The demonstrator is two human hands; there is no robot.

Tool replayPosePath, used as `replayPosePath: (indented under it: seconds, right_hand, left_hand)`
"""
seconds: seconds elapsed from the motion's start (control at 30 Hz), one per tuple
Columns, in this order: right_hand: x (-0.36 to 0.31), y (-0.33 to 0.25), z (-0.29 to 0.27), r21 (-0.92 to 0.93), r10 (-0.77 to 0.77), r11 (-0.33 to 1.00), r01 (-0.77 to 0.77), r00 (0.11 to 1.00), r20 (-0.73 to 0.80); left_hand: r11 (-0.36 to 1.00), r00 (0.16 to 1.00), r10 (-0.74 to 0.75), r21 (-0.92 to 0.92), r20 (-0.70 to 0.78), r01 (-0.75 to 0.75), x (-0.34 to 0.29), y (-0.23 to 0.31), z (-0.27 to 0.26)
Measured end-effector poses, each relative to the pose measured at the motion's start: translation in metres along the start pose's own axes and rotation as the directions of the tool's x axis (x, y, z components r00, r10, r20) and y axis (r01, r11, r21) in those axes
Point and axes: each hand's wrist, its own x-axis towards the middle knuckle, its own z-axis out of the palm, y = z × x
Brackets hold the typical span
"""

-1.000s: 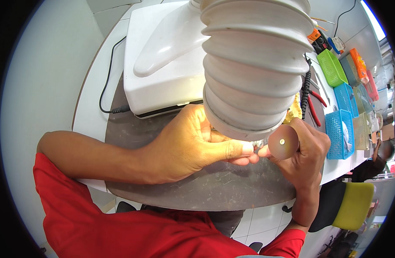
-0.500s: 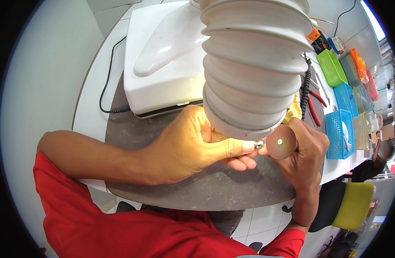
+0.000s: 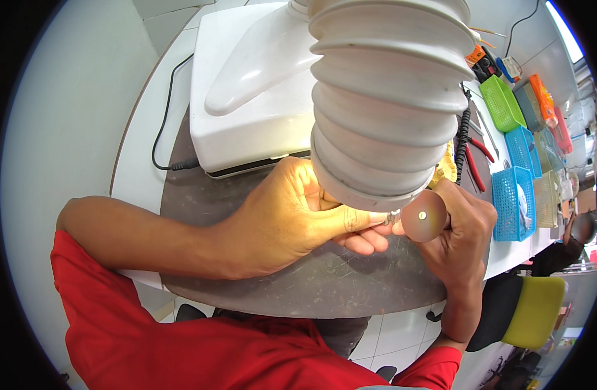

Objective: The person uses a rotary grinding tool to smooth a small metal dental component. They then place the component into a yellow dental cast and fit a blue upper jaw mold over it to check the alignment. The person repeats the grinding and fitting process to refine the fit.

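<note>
Under the mouth of a ribbed white hose (image 3: 389, 97), my left hand (image 3: 292, 221) pinches a small shiny metal piece (image 3: 393, 217) between thumb and fingers. Its exact kind is too small to tell. My right hand (image 3: 464, 224) is closed around a rotary handpiece whose body is mostly hidden by the fingers. A round brownish grinding disc (image 3: 412, 224) with a pale centre is mounted on it. The disc stands close beside the metal piece; whether they touch I cannot tell. Warm light falls on my left hand.
A white machine (image 3: 253, 97) with a black cable (image 3: 159, 136) stands behind my left hand on the dark work mat (image 3: 305, 292). Beyond my right hand are a yellowish dental cast (image 3: 447, 166), red-handled pliers (image 3: 473, 170), a coiled black cord (image 3: 463, 140) and a blue basket (image 3: 513, 208).
The metal piece has turned slightly between my left fingertips, and those fingers have shifted a little. My right hand with the disc stays nearly in place.
</note>
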Motion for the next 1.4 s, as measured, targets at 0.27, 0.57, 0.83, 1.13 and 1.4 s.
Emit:
replayPosePath:
  seconds: [0.27, 0.57, 0.83, 1.13, 1.4]
  right_hand:
    - [0.0, -0.002, -0.005, 0.0, 0.032, 0.999, -0.032, 0.998, 0.05]
    - [-0.001, -0.003, -0.01, 0.019, 0.088, 0.996, -0.09, 0.994, 0.064]
    - [0.0, -0.002, -0.007, -0.025, 0.061, 0.998, -0.059, 0.995, 0.079]
    - [-0.002, 0.0, -0.009, -0.059, 0.062, 0.997, -0.056, 0.992, 0.111]
    - [0.0, -0.002, -0.011, -0.108, 0.037, 0.994, -0.023, 0.991, 0.127]
  left_hand:
    - [1.0, 1.0, 0.011, -0.018, 0.024, -0.011, 0.002, -0.004, -0.002]
    - [0.999, 0.999, -0.032, -0.004, 0.028, 0.032, 0.004, -0.002, -0.005]
    - [0.998, 0.998, 0.043, -0.043, 0.042, -0.041, 0.004, -0.008, -0.006]
    - [0.99, 0.999, -0.026, -0.14, 0.027, 0.03, 0.003, -0.002, -0.003]
    - [0.986, 0.998, 0.012, -0.165, 0.056, -0.003, 0.003, -0.007, -0.008]
